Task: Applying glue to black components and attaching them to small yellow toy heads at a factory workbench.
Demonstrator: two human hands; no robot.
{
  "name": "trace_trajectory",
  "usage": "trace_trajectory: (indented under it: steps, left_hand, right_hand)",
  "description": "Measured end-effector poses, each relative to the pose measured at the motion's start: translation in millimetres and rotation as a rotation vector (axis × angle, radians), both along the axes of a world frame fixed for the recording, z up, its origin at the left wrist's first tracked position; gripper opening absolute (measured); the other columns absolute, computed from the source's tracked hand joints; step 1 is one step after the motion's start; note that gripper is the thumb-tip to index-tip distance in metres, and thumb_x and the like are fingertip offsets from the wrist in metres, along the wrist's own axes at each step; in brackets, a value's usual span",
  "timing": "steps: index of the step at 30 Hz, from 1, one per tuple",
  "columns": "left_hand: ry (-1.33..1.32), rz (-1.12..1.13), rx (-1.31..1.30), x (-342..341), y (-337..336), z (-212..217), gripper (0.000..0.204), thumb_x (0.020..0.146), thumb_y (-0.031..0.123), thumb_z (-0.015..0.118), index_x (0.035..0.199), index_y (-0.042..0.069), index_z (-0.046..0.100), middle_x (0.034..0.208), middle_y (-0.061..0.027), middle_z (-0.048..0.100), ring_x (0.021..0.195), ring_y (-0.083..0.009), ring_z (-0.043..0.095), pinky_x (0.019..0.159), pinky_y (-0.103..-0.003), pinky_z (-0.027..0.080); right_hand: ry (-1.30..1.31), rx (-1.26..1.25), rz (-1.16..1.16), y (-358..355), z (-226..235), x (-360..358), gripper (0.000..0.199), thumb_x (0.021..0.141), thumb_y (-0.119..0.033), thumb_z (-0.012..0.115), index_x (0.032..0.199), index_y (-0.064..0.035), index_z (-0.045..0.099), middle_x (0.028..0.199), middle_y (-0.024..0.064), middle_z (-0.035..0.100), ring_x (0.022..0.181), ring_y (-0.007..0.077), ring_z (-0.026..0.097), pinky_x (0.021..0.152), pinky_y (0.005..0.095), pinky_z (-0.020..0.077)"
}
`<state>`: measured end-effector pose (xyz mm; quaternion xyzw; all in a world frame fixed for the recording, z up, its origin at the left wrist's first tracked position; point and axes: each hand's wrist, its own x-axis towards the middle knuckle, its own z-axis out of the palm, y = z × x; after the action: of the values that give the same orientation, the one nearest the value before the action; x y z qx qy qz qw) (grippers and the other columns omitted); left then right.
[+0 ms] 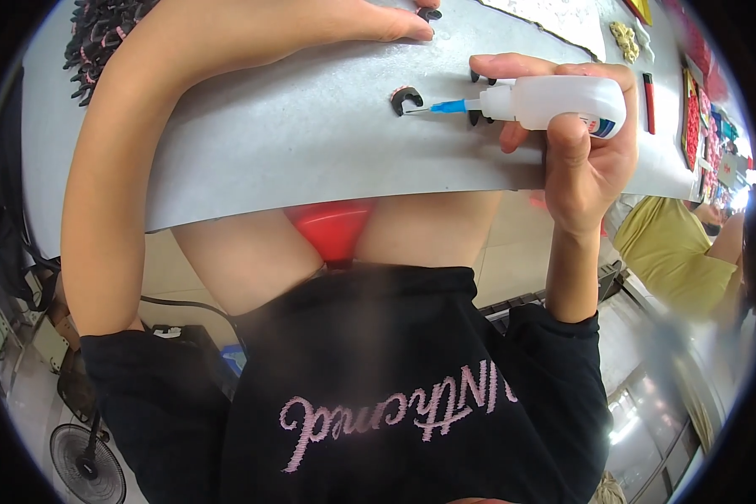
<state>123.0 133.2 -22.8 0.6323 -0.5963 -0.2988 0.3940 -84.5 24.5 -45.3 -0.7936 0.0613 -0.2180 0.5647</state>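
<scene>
In my right hand (592,143) is a white squeeze bottle (554,102), lying nearly level with its blue needle tip (454,107) pointing left. The thin needle reaches a small black curved hair claw clip (405,99) on the grey tabletop. Black prongs of another clip (475,118) show beside the fingers of this hand, below the nozzle. My left hand (378,23) is at the upper edge, partly cut off by the frame. Its thumb and a fingertip close around a small black hair claw clip (429,14).
Many black clips with pink trim are heaped (101,42) at the far left. A white sheet (554,21), a beige clump (623,40) and a red pen (649,102) lie at the right. Another person's yellow-green clothing (676,256) shows beyond the table's right edge.
</scene>
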Motion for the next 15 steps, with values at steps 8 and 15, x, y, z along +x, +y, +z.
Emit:
trace_trajectory:
  steps: [8, 15]
  left_hand:
    - [-0.016, 0.015, 0.01, -1.1, 0.6, 0.9, 0.043, 0.069, 0.003, 0.073, 0.097, 0.007, 0.041, 0.082, -0.0075, 0.065, 0.082, -0.0146, 0.061, 0.074, -0.025, 0.048]
    - [-0.014, 0.009, 0.008, -3.0, -1.9, 3.3, 0.044, 0.069, 0.003, 0.073, 0.097, 0.007, 0.04, 0.082, -0.0077, 0.065, 0.082, -0.015, 0.061, 0.074, -0.025, 0.047]
  right_hand:
    - [-0.012, 0.015, 0.025, 0.2, -2.8, 1.2, 0.04, 0.093, -0.037, 0.052, 0.104, -0.0019, 0.037, 0.102, 0.034, 0.059, 0.055, 0.0101, 0.054, 0.054, 0.0198, 0.0466]
    - [0.022, 0.045, -0.158, -4.7, 1.8, -8.7, 0.041, 0.094, -0.04, 0.048, 0.104, -0.0004, 0.041, 0.098, 0.0298, 0.061, 0.056, 0.0105, 0.05, 0.052, 0.0208, 0.0417]
